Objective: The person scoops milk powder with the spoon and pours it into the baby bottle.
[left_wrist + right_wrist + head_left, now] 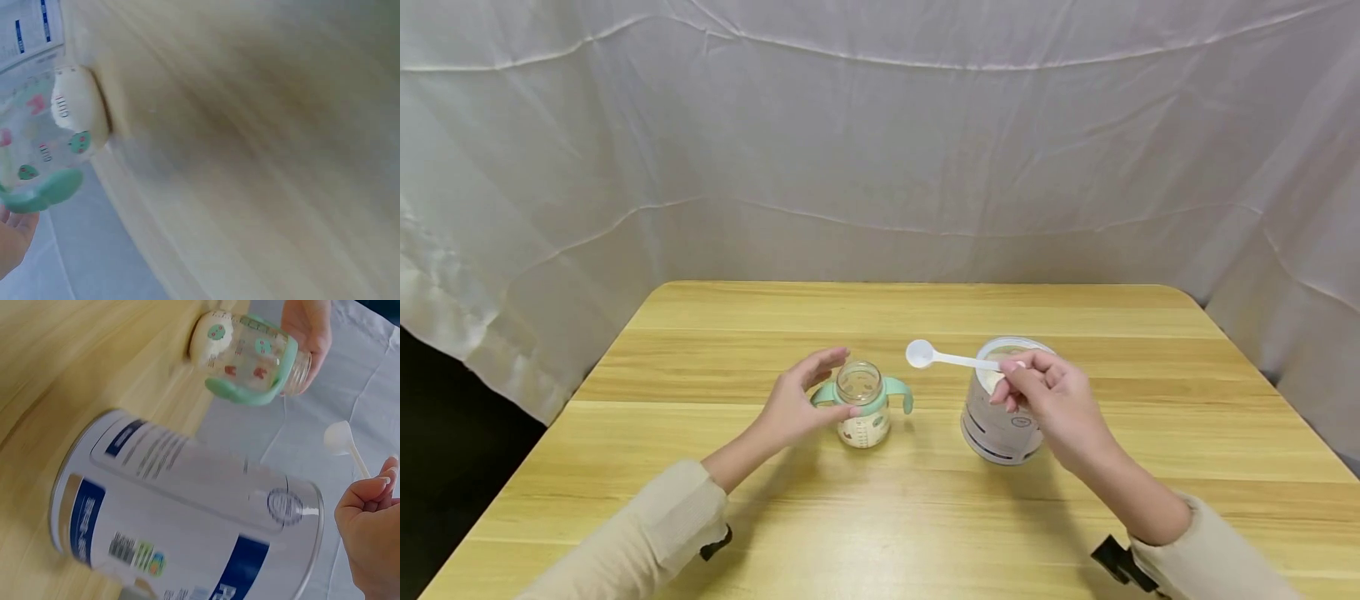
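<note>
A clear baby bottle point(863, 429) with a green collar and two green handles stands uncapped on the table, something whitish in its bottom. My left hand point(797, 400) is at its left side, thumb along the collar and the other fingers extended behind the neck. In the left wrist view the bottle point(75, 112) shows at the left edge. With my right hand point(1056, 400) I pinch the handle end of a white measuring scoop point(951, 358). Its bowl points left, between can and bottle; its contents are unclear. Below that hand is an open powder can point(1000, 429), with pale powder visible inside.
The can point(187, 506) stands to the right of the bottle with a gap between them. Both are on a wooden table point(880, 533). Pale curtains point(880, 150) hang behind the table and at its sides.
</note>
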